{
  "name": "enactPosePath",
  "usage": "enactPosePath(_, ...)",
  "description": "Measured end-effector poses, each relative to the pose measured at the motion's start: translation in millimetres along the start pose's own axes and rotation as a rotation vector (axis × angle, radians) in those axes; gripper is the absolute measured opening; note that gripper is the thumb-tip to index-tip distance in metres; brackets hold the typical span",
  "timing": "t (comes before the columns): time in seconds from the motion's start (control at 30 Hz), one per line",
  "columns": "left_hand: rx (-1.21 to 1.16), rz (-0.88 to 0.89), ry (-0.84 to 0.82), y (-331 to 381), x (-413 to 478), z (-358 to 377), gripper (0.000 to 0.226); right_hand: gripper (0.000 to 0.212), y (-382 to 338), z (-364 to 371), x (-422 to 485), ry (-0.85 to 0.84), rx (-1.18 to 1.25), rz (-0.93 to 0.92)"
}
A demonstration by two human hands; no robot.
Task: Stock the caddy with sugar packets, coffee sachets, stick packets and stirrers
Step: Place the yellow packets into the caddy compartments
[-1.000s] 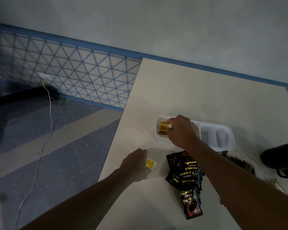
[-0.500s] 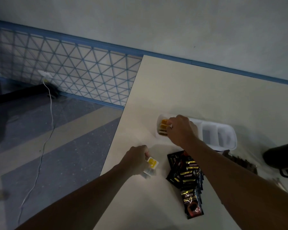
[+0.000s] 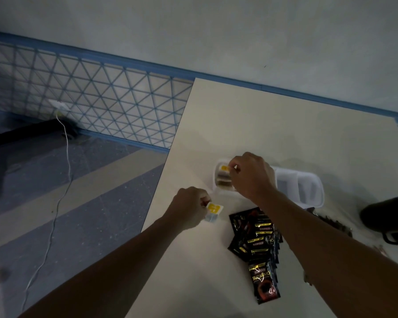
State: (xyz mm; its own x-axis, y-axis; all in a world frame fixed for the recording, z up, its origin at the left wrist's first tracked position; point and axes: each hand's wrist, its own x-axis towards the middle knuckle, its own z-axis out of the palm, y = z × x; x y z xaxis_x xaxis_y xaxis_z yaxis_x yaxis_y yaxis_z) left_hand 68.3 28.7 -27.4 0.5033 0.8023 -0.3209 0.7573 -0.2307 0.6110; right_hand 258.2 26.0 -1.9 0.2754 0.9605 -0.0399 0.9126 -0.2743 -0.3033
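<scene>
A white caddy (image 3: 310,180) with several compartments lies on the cream table. Its left compartment holds yellow-and-white sugar packets (image 3: 223,177). My right hand (image 3: 253,175) hovers over that compartment and pinches the top packet (image 3: 225,168). My left hand (image 3: 189,211) sits just off the caddy's near left corner, holding a small stack of the same sugar packets (image 3: 213,211) above the table. A fan of black coffee sachets (image 3: 257,246) lies on the table under my right forearm. Dark stirrers (image 3: 331,223) lie right of the sachets.
A black object (image 3: 388,216) sits at the table's right edge. The table's left edge (image 3: 161,191) runs close to my left hand, with floor and a white cable (image 3: 55,214) beyond it. A wall stands behind the table.
My left hand has lifted its sugar packets slightly off the table and toward the caddy. My right hand has stayed over the left compartment, fingers working at the top packet.
</scene>
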Motion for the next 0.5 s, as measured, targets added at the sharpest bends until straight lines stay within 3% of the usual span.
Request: enactPosePath(0.5,-0.106,0.012,0.141,9.5,3.3,-19.2,0.012,0.032,6.5,-11.6,-5.6,-0.106,0.085,0.016)
